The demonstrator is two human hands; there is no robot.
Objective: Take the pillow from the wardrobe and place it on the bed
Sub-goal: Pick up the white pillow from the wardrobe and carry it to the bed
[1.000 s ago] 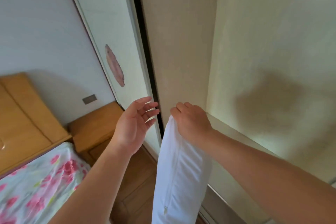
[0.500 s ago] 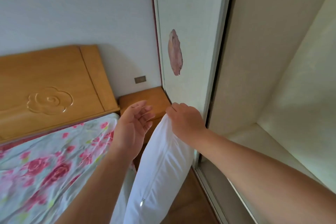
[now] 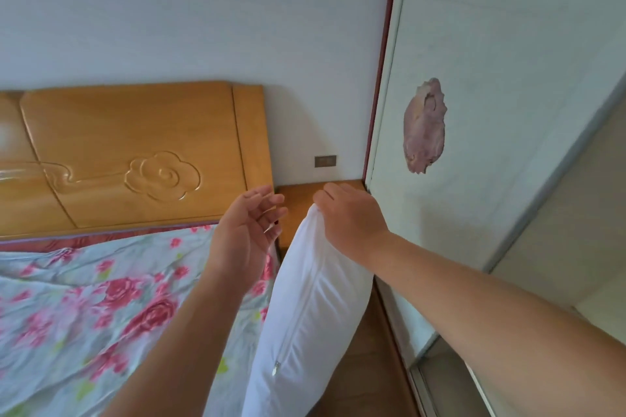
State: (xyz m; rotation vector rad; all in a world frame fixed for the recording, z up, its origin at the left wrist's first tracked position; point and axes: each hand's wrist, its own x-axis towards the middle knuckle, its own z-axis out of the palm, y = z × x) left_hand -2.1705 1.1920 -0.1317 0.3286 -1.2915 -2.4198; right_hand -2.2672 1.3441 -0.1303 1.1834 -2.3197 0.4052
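Observation:
A white zippered pillow (image 3: pixel 305 308) hangs by its top corner from my right hand (image 3: pixel 349 217), whose fingers grip the corner. It dangles beside the right edge of the bed (image 3: pixel 84 308), which has a floral sheet with pink roses. My left hand (image 3: pixel 244 234) is raised just left of the pillow over the bed's edge, fingers relaxed and empty, not touching the pillow. The wardrobe (image 3: pixel 491 112) with its sliding door stands on the right.
A wooden headboard (image 3: pixel 135 152) with a carved cloud stands against the white wall. A wooden bedside table (image 3: pixel 298 200) fills the gap between bed and wardrobe. A wall socket (image 3: pixel 325 161) sits above it. Wooden floor shows beneath the pillow.
The view has swung left from the wardrobe interior toward the bed. My right hand has carried the hanging pillow out of the wardrobe to the bed's edge; my left hand stays beside it.

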